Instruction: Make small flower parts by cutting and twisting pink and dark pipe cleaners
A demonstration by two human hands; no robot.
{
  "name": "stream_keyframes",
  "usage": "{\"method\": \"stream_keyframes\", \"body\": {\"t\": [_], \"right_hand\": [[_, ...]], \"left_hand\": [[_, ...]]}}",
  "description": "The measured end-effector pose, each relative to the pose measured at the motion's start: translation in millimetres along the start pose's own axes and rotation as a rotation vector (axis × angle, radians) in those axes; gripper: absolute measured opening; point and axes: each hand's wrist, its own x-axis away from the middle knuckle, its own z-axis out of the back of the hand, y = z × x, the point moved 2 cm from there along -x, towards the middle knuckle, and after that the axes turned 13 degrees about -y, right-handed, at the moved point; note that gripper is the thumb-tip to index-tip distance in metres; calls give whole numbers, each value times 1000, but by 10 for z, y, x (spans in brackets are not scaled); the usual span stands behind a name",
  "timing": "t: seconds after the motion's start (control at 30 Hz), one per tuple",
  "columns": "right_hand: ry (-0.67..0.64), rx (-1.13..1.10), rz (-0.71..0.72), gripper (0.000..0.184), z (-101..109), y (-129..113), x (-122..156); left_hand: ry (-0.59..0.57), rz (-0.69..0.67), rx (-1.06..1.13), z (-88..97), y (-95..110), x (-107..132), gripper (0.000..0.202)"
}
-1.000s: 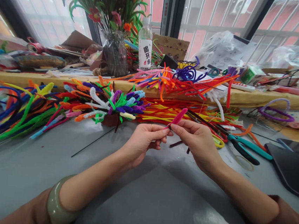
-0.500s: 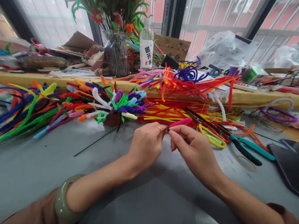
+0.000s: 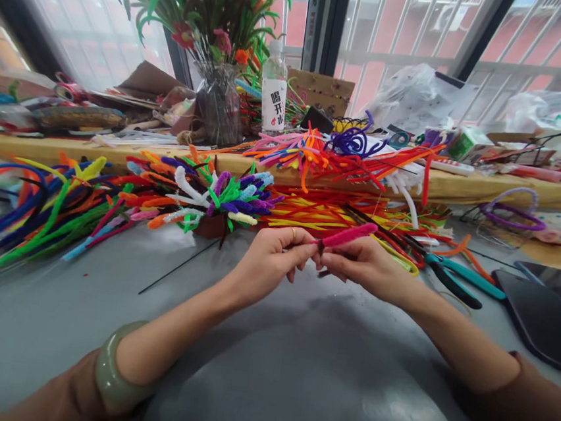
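A short pink pipe cleaner [image 3: 348, 235] is pinched between both my hands above the grey table [image 3: 265, 368]. My left hand [image 3: 271, 257] is closed, its fingertips gripping the near end of the piece. My right hand [image 3: 367, 267] is closed too, thumb and fingers pressed on the same end, with the fuzzy length sticking out to the right over its knuckles. A dark thin wire end shows just under my right fingers. A green bangle [image 3: 113, 373] sits on my left wrist.
Heaps of coloured pipe cleaners [image 3: 88, 198] lie left and behind the hands. Teal-handled pliers [image 3: 453, 275] and a dark tablet [image 3: 543, 315] lie to the right. A water bottle [image 3: 273, 91] and a flower vase [image 3: 219, 102] stand on the raised ledge. A thin black wire [image 3: 176, 266] crosses the table.
The pink piece swung from pointing up to lying nearly level, pointing right. Both hands stayed together, turning it; the right hand rotated so its fingers now curl under the piece.
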Motion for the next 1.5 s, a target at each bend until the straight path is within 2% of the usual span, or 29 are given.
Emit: {"method": "stream_keyframes", "body": {"t": [0.1,0.23,0.33,0.5,0.6,0.77,0.87,0.93,1.0,1.1,1.17,1.2,1.27,1.37,1.43,1.5], "right_hand": [[-116,8,44,20,75,16,28],[-224,68,72,22,135,-6,71],[-235,120,56,22,164,-31,79],[-232,252,55,18,194,-53,80],[-195,301,43,19,205,-28,90],[-120,119,-84,27,111,32,54],[-9,231,-133,27,-17,-41,37],[130,480,-128,25,-74,-143,53],[251,750,-121,25,-77,-250,80],[305,976,-143,26,46,-336,76],[241,968,-160,25,183,-313,17],[166,918,-153,23,245,-276,-30],[-51,764,-109,20,327,-166,-147],[-365,593,-72,21,333,1,-315],[-423,618,-90,21,297,28,-388],[-312,771,-132,21,257,-50,-420]], "left_hand": [[-178,24,-24,-7,43,5,19],[-308,-25,-238,-22,116,33,17],[-352,-79,-413,-41,157,53,19],[-358,-165,-638,-98,170,65,18],[-277,-175,-698,-114,136,53,16],[72,-97,-617,-21,42,15,18],[209,-71,-738,18,-12,14,19],[246,-60,-918,12,-36,24,20],[234,-69,-1109,-14,-47,36,21],[134,-150,-1306,-63,-49,49,22],[34,-240,-1364,-88,-48,57,21],[-9,-290,-1378,-98,-47,63,21],[-68,-382,-1395,-114,-44,74,21],[-112,-469,-1438,-152,-56,86,23],[-125,-483,-1467,-182,-79,84,24],[-100,-444,-1475,-195,-113,72,23]]}}
